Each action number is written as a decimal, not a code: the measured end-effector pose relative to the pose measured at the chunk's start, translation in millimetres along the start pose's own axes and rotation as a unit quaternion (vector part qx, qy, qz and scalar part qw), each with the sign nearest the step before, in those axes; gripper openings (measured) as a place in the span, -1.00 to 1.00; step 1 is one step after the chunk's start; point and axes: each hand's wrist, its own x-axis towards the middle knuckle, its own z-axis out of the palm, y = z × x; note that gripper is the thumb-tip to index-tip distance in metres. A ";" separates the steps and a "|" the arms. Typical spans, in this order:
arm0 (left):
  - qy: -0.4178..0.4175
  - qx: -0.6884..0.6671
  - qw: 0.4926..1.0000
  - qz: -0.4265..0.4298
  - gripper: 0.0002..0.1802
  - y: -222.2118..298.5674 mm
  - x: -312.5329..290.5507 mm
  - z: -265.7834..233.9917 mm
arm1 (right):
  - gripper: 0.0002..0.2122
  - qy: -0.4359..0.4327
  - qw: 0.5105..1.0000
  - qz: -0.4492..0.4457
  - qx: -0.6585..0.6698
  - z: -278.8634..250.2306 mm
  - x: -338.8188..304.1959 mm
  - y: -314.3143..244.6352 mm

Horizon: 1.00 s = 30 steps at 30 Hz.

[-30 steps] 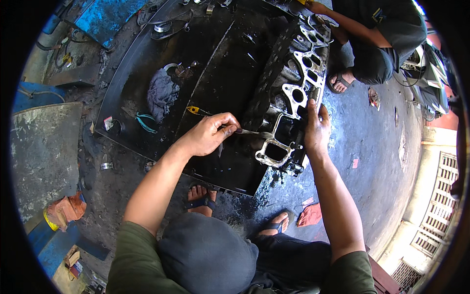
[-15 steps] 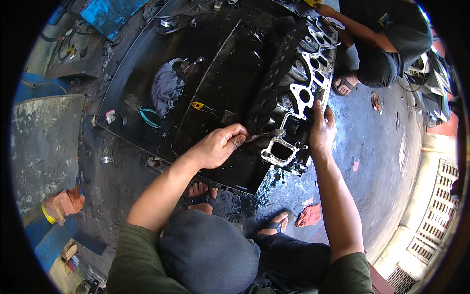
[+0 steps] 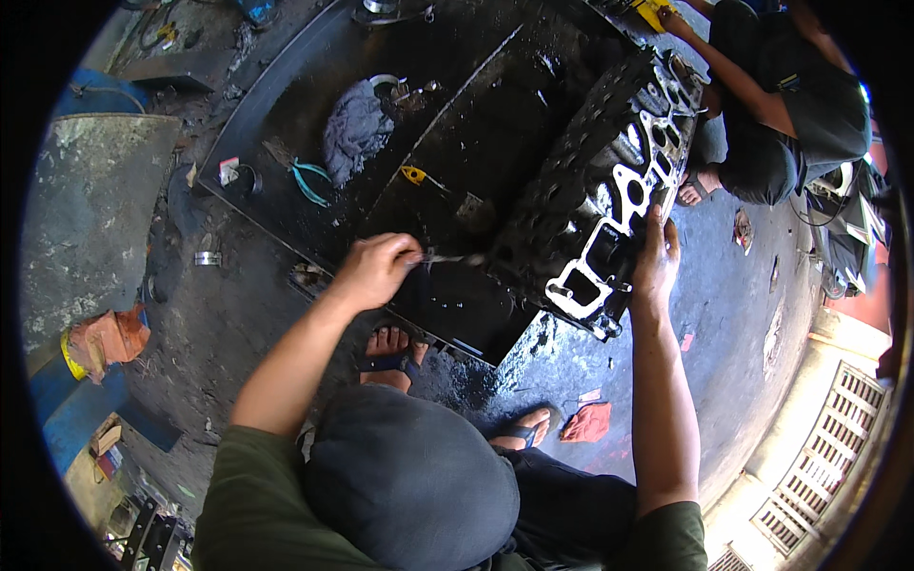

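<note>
Head view: the bare left hand (image 3: 379, 271) pinches a thin, blurred, rod-like tool (image 3: 449, 258) in closed fingers; right of them, on a wide black metal tray (image 3: 490, 114), lies a long dark metal engine part with pale, holed faces (image 3: 598, 198). The bare right hand (image 3: 655, 271) touches its right edge, though whether those fingers grip cannot be told. Beyond the left fingers lie a small flat yellow piece (image 3: 413, 175) and, farther left, a crumpled grey cloth (image 3: 357, 131).
</note>
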 end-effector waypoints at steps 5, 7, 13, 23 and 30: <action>-0.021 0.295 0.955 0.032 -0.85 -35.3 -23.0 -3.6 | -0.47 -0.008 0.999 0.017 0.032 1.0 3.6 2.5; -0.001 0.306 0.949 0.080 -0.85 -35.4 -17.5 9.2 | -0.46 -0.009 1.000 0.017 0.022 -0.5 4.3 3.0; 0.070 0.073 0.993 0.059 -0.75 12.6 -8.0 5.1 | -0.48 -0.028 0.998 0.015 0.046 -3.3 6.2 6.6; 0.086 0.178 0.957 0.213 -0.67 109.2 57.0 -38.8 | -0.46 -0.036 0.997 0.025 0.058 -2.9 4.8 6.2; 0.104 0.202 0.938 0.260 -0.65 117.2 44.7 -24.4 | -0.28 0.012 0.999 -0.013 -0.044 -0.7 14.3 15.1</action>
